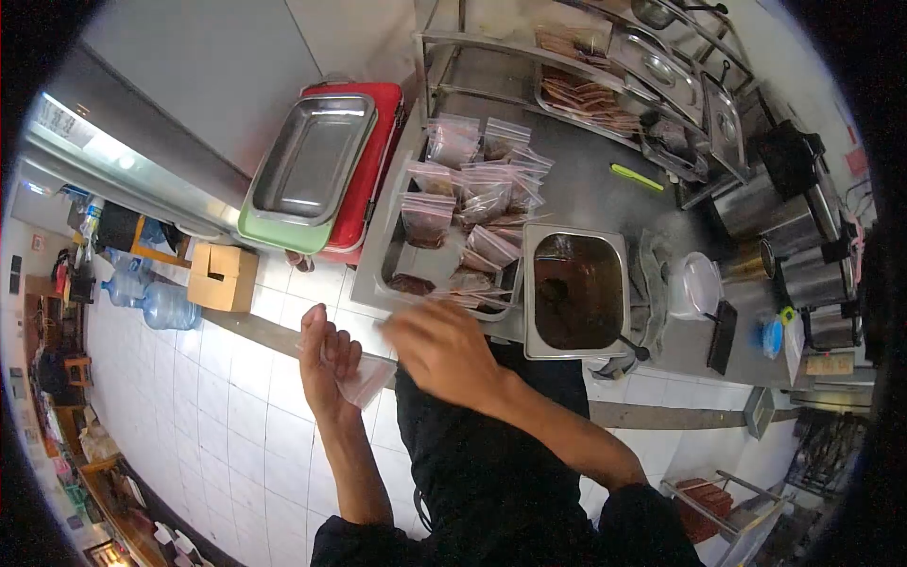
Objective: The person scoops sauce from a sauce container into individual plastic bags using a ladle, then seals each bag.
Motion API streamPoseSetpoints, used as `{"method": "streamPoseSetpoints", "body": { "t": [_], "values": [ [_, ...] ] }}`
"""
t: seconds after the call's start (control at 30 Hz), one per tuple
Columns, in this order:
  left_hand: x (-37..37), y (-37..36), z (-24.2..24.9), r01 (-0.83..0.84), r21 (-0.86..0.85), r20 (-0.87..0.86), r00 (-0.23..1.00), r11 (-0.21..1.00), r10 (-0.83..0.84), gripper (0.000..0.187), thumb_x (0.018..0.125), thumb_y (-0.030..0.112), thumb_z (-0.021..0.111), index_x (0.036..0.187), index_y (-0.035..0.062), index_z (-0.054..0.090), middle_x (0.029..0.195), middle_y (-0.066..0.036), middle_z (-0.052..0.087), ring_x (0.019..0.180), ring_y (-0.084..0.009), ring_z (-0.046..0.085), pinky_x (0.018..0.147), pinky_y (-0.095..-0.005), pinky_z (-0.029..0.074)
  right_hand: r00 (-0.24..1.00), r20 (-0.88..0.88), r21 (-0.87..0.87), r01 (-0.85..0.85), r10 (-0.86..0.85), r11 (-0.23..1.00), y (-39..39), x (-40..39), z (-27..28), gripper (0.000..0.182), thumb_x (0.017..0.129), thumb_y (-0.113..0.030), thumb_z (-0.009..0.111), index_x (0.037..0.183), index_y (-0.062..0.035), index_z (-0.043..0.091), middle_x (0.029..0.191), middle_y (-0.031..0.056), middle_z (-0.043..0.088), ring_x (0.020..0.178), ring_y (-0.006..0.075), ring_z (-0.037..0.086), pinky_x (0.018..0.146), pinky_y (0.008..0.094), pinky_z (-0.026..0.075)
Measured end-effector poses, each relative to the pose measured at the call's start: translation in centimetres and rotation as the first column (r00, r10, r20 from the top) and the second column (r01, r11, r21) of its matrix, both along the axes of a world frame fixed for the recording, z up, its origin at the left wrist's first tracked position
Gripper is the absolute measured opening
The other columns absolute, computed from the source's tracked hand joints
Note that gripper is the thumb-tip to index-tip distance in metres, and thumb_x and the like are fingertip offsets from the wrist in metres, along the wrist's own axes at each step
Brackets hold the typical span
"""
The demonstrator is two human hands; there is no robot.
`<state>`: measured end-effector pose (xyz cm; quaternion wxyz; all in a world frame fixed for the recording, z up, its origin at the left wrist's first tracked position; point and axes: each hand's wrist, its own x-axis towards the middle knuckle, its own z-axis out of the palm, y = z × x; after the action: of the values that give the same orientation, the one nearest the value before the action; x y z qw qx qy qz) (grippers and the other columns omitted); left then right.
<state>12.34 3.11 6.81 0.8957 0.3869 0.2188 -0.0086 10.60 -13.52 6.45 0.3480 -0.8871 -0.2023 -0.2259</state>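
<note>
My left hand [324, 357] is closed, fingers curled, on a small clear zip bag [366, 381] that hangs out toward the right. Beside it my right hand [442, 352] is blurred by motion, its fingers bent toward the bag; what they hold, if anything, does not show. Just beyond my hands a metal tray [385, 253] bears several filled zip bags [427, 219] of dark brown contents. To the right of that tray sits a deep steel pan [531, 283] of dark brown liquid, with a black-tipped handle [635, 350] sticking out over its near rim.
A steel rack [529, 40] with trays of filled bags and lidded pans stands behind the steel counter [586, 194]. Stacked trays [316, 156] are at left, a cardboard box [222, 276] and water bottles [170, 307] beyond. A green-yellow tool [637, 177] and a plastic tub [694, 283] are at right.
</note>
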Motion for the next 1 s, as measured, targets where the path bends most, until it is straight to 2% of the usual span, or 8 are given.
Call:
{"method": "streamPoseSetpoints", "body": {
  "t": [0.07,0.13,0.2,0.5,0.63,0.77,0.87,1.0],
  "values": [
    [-0.4,-0.1,-0.1,0.047,-0.061,-0.039,0.998,0.997,-0.05,0.012,0.097,0.019,0.059,0.104,0.009,0.056,0.054,0.008,0.032,0.041,-0.0019,0.027,0.037,-0.0187,0.025,0.944,-0.047,0.196,-0.312,0.327,0.93,-0.6,-2.5,2.4,0.019,0.082,-0.01,0.066,0.1,-0.0038,0.067,0.1,0.0087,0.066,0.082,0.0211,0.066,0.071,0.0362,0.054],
    [-0.5,-1.4,0.2,0.117,-0.133,-0.073,0.989,0.984,-0.128,0.012,0.098,0.019,0.059,0.104,0.0097,0.056,0.053,0.008,0.033,0.041,-0.002,0.027,0.036,-0.0188,0.025,0.942,-0.105,0.066,-0.314,0.319,0.947,-1.0,-3.8,1.9,0.019,0.082,-0.009,0.067,0.1,-0.0035,0.067,0.098,0.0085,0.066,0.081,0.02,0.066,0.069,0.0342,0.055],
    [-0.6,-3.0,1.0,0.079,-0.047,-0.178,0.98,0.996,-0.086,0.046,0.099,0.026,0.056,0.057,0.0183,0.04,0.045,0.007,0.026,0.036,-0.0066,0.023,0.033,-0.0242,0.019,0.942,-0.168,-0.064,-0.305,0.291,0.95,-1.9,-4.5,1.3,0.018,0.083,-0.008,0.067,0.1,-0.0033,0.067,0.096,0.0084,0.066,0.079,0.019,0.066,0.066,0.0322,0.055],
    [-1.1,-3.7,-2.2,0.116,-0.223,-0.091,0.986,0.968,-0.139,0.05,0.1,0.027,0.056,0.054,0.0178,0.037,0.044,0.007,0.026,0.034,-0.0067,0.022,0.032,-0.0224,0.021,0.776,-0.52,0.67,0.111,0.357,0.734,-5.4,-6.3,3.0,0.012,0.083,-0.002,0.072,0.094,0.0023,0.071,0.089,0.0118,0.072,0.076,0.0148,0.07,0.068,0.026,0.056],
    [-1.5,-4.1,-3.7,0.063,-0.236,-0.146,0.984,0.97,-0.099,0.025,0.098,0.024,0.059,0.078,0.0091,0.057,0.048,0.007,0.029,0.037,-0.005,0.024,0.033,-0.0228,0.022,0.793,-0.493,0.782,0.222,0.359,0.582,-6.8,-7.3,2.5,0.022,0.081,0.003,0.073,0.103,-0.001,0.072,0.097,0.014,0.071,0.08,0.0153,0.069,0.076,0.0254,0.058],
    [-1.7,-6.1,-1.9,0.05,-0.199,-0.251,0.963,0.979,-0.1,0.049,0.101,0.026,0.053,0.055,0.017,0.04,0.043,0.006,0.026,0.034,-0.0065,0.019,0.03,-0.0242,0.016,0.825,-0.505,0.663,0.183,0.254,0.726,-6.9,-7.6,5.1,0.027,0.08,0.0,0.074,0.106,-0.0047,0.072,0.105,0.0102,0.069,0.08,0.0127,0.067,0.071,0.0239,0.058],
    [-1.7,-7.3,-0.7,0.043,-0.136,-0.302,0.95,0.99,-0.083,0.053,0.101,0.026,0.054,0.052,0.0184,0.035,0.043,0.006,0.025,0.034,-0.0071,0.018,0.031,-0.024,0.016,0.916,-0.333,0.305,-0.12,0.224,0.945,-6.8,-8.1,4.7,0.026,0.078,-0.003,0.075,0.103,-0.0067,0.072,0.104,0.0092,0.068,0.079,0.012,0.067,0.063,0.0258,0.054],
    [-2.3,-5.9,-2.9,0.044,-0.221,-0.185,0.979,0.974,-0.087,0.027,0.096,0.025,0.062,0.076,0.014,0.048,0.05,0.008,0.028,0.04,-0.0048,0.023,0.037,-0.0227,0.02,0.913,-0.389,0.489,0.092,0.122,0.867,-6.7,-8.4,5.0,0.014,0.082,0.001,0.07,0.096,0.0,0.07,0.095,0.0134,0.07,0.078,0.0166,0.07,0.067,0.0275,0.057]
  ]
}}
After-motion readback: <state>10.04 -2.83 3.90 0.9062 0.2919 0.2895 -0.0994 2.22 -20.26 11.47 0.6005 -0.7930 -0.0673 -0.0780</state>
